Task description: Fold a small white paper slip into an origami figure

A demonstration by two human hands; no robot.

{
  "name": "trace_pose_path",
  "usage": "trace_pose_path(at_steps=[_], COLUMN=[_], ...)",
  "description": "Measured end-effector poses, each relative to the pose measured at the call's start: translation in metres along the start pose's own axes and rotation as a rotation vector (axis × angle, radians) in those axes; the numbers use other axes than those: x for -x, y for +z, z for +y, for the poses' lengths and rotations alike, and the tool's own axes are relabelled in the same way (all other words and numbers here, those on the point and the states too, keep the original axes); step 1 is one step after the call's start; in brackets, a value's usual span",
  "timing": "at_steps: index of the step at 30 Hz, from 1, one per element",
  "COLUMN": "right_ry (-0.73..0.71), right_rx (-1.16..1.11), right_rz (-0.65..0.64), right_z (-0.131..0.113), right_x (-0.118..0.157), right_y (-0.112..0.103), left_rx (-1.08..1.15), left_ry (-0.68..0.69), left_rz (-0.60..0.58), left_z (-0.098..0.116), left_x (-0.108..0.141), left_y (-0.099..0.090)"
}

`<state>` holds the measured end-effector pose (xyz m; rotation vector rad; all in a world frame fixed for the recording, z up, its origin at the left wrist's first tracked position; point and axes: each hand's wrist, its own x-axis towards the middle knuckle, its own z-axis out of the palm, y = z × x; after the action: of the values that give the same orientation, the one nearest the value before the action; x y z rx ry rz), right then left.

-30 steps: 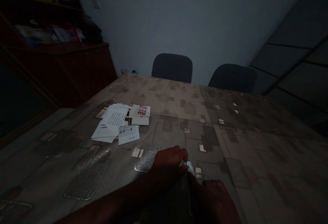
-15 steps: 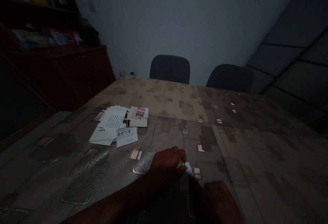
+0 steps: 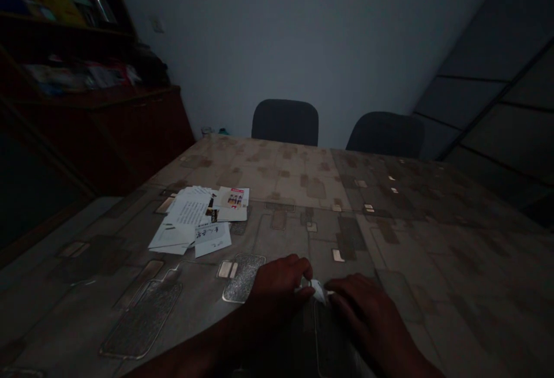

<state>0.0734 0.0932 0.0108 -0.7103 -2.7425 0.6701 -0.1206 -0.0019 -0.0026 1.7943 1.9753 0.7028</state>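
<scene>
A small piece of white paper (image 3: 319,291) shows between my two hands, low in the middle of the view and close to the patterned tablecloth. My left hand (image 3: 281,280) pinches its left side between thumb and bent fingers. On the other side, my right hand (image 3: 367,306) has its fingers drawn together, with the tips at the paper's right edge. The fingers cover much of the paper, and the dim light hides its full shape. Left of the hands lies a loose pile of printed white cards (image 3: 188,216), partly overlapping one another.
The patterned tablecloth (image 3: 277,182) covers a wide table. Two dark chairs (image 3: 284,122) stand at its far side, before a pale wall. A dark red cabinet (image 3: 142,121) with loaded shelves is at the left. Grey panels (image 3: 471,89) stand at the right.
My right hand has moved up and in to the paper from lower down. My left hand keeps its pinch. The view has tipped slightly, so the table sits a little lower.
</scene>
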Motion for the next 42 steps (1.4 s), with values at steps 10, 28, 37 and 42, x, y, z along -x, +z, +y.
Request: trace_pose_path(at_steps=[10,28,37,42], right_ry=[0.073,0.107,0.198,0.356], right_rx=[-0.052,-0.362,-0.633,-1.168], right_rz=[-0.070,-0.077,-0.071,0.003], right_z=[-0.003,0.002,-0.008,-0.013], right_x=[-0.027,-0.044,-0.050,-0.055], right_y=[0.013,0.009,0.013,0.003], left_rx=[0.369,0.644,0.879,1.154], left_ry=[-0.069,-0.204,-0.273,-0.290], left_rz=[0.032,0.208,0.110,-0.012], left_z=[-0.008,-0.006,-0.004,0.005], left_x=[-0.005,-0.008,-0.009,-0.009], left_y=[-0.016,-0.026,-0.016,-0.013])
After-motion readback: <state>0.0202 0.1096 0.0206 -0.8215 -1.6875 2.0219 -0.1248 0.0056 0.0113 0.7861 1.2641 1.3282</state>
